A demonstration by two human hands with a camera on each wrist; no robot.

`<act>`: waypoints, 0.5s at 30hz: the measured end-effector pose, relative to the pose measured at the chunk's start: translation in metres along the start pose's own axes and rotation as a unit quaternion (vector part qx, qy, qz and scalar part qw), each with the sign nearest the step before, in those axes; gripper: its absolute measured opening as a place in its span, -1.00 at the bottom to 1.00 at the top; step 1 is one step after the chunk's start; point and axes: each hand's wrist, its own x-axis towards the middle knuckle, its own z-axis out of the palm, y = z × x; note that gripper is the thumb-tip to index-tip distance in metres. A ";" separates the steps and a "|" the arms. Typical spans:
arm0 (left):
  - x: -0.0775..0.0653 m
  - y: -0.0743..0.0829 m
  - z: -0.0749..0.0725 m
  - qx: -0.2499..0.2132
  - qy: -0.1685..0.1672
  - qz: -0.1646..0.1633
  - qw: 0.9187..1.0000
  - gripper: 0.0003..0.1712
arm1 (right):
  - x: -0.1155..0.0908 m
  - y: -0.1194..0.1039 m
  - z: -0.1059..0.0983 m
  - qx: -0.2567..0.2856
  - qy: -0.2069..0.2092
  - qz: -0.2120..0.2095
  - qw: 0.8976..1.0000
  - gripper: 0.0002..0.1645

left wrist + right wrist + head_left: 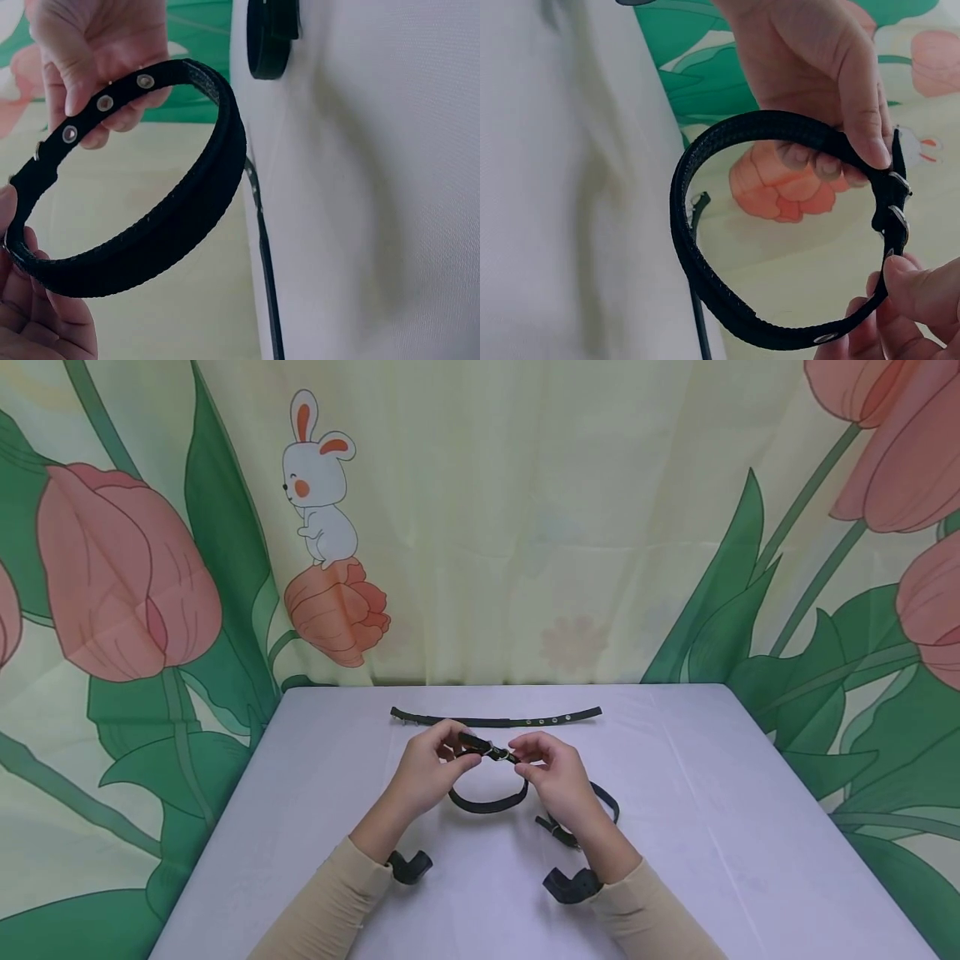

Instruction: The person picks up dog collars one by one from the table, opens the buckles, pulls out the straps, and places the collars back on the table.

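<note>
Both hands hold a black pet collar (487, 808) up as a loop over the table. Near its metal buckle, my left hand (437, 762) pinches the strap between thumb and fingers. Opposite it, my right hand (557, 772) pinches the strap on the stretch with metal eyelets. In the right wrist view, the strap runs through the buckle (900, 184), with a metal ring (900, 225) just below it. The padded band (172, 236) hangs in a wide curve in the left wrist view. A small end of strap sticks out beside my left thumb.
A second black collar (487, 722) lies stretched out along the back of the white table (300, 760). Another one (558, 832) lies curled beside my right forearm, partly hidden by it. Black wrist cameras (410, 867) sit at both cuffs. A printed curtain (487, 527) hangs behind.
</note>
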 end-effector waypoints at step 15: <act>0.000 -0.002 -0.006 0.015 -0.035 0.015 0.999 -0.65 | 0.002 0.004 -0.005 -0.036 0.007 0.009 0.999 -0.59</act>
